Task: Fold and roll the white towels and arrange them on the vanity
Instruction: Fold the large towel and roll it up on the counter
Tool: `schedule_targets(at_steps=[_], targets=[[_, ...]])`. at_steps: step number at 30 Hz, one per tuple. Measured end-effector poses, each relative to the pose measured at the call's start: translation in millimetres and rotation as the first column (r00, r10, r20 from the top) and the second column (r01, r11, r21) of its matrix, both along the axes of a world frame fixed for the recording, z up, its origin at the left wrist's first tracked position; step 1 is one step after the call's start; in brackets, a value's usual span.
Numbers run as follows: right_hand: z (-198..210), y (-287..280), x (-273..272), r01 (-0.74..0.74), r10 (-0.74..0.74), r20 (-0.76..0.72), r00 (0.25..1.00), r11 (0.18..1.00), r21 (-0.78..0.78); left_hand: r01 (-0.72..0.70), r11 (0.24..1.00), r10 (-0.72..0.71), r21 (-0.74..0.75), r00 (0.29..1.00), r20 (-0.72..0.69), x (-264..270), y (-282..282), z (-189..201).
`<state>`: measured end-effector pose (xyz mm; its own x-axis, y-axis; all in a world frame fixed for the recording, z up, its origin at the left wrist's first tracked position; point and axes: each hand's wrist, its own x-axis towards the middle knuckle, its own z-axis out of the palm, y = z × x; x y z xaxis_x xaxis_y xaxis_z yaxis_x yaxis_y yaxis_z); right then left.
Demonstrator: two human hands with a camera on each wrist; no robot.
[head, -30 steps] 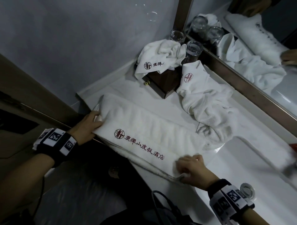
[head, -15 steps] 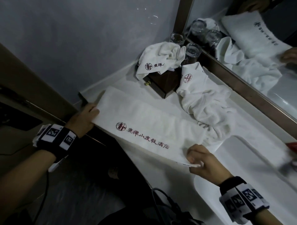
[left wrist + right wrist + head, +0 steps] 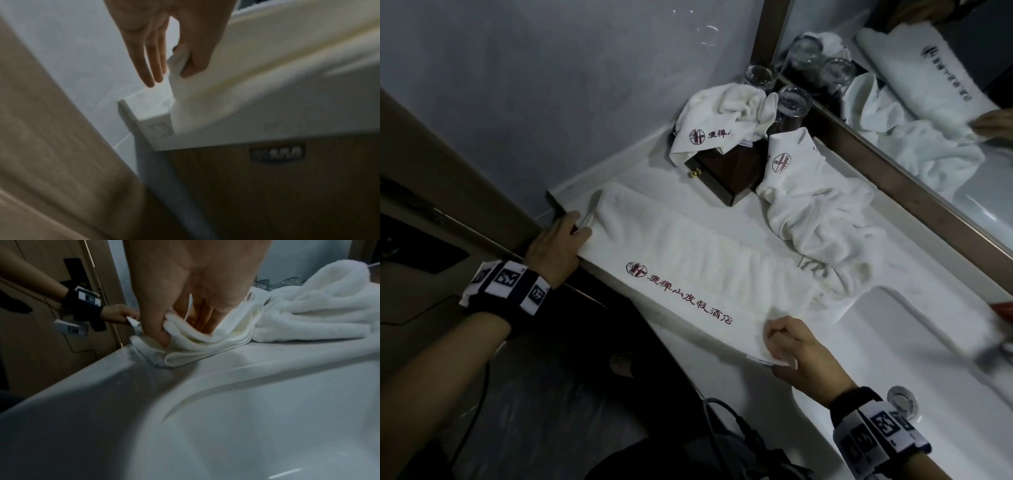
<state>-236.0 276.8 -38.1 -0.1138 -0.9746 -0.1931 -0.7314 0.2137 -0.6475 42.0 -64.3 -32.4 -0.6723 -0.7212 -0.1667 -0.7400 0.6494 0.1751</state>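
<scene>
The white vanity top [image 3: 784, 377] runs along a framed mirror [image 3: 914, 113], with a sink basin [image 3: 267, 426] sunk into it on the right side; a brown wooden door [image 3: 51, 146] stands at its left end

On the vanity, along the front edge, lies the folded towel [image 3: 688, 270] — a long white band of several layers, fluffy and ribbed on its upper part, with a dark red round logo and a row of red characters printed along the near side; its left end reaches the corner of the counter, its right end stops just beside the basin

Behind it, touching its far right part, a second white towel [image 3: 822, 212] lies crumpled with the same red logo showing; a third crumpled towel [image 3: 719, 116] sits on top of a dark wooden box [image 3: 729, 171] with a small brass knob; two clear glasses [image 3: 791, 106] stand at the box near the mirror frame

The left hand [image 3: 556, 245] pinches the left end of the folded towel between thumb and forefinger, while the other fingers [image 3: 152, 61] stay straight and free; the right hand [image 3: 799, 353] grips the right end — its thumb [image 3: 158, 331] presses on top of the stacked layers, and the curled fingers are tucked in between them
</scene>
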Motion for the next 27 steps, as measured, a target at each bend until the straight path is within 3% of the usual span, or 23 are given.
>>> schedule_targets(at_steps=[2,5,10,12,14,16,17,21,24,27], targets=[[-4.0,-1.5,1.5,-0.027,0.026,-0.04,0.999,1.0,-0.008,0.0,1.0,-0.001,0.025,0.999,0.04,-1.9,-1.5,-6.7],[-3.6,-3.8,-0.3,-0.038,0.038,-0.011,0.999,0.999,0.016,0.045,0.999,-0.043,-0.004,0.968,0.246,0.3,-0.3,-19.9],[11.2,-19.4,-13.4,0.009,-0.009,0.098,0.995,1.0,0.002,0.055,0.998,-0.053,0.006,0.935,0.35,-11.4,4.0,-8.8],[17.5,-33.2,-20.8,0.118,-0.115,0.04,0.993,0.987,-0.112,0.04,0.999,-0.031,-0.033,0.968,0.25,-28.3,9.8,2.0],[16.0,-51.5,-27.6,0.199,-0.222,-0.111,0.969,0.963,-0.182,0.073,0.997,-0.073,-0.002,0.997,0.017,-50.3,17.1,7.3],[9.6,-71.6,-34.4,0.28,-0.295,-0.218,0.93,0.955,-0.097,0.158,0.985,-0.147,0.076,0.98,-0.132,-73.9,23.4,10.6],[6.6,-80.5,-35.8,0.33,-0.323,-0.243,0.915,0.944,-0.011,0.191,0.976,-0.177,0.106,0.975,-0.135,-86.0,24.3,11.4],[-1.0,-100.7,-40.5,0.381,-0.333,-0.264,0.905,0.911,0.16,0.232,0.969,-0.243,0.084,0.956,0.163,-129.9,2.3,14.4],[0.3,-106.1,-48.8,0.401,-0.29,-0.325,0.9,0.842,0.361,0.301,0.949,-0.311,0.095,0.834,0.456,-149.9,-15.5,20.4],[3.2,-105.8,-56.6,0.362,-0.248,-0.283,0.926,0.791,0.492,0.365,0.922,-0.381,0.129,0.793,0.476,-156.7,-21.3,20.4]])
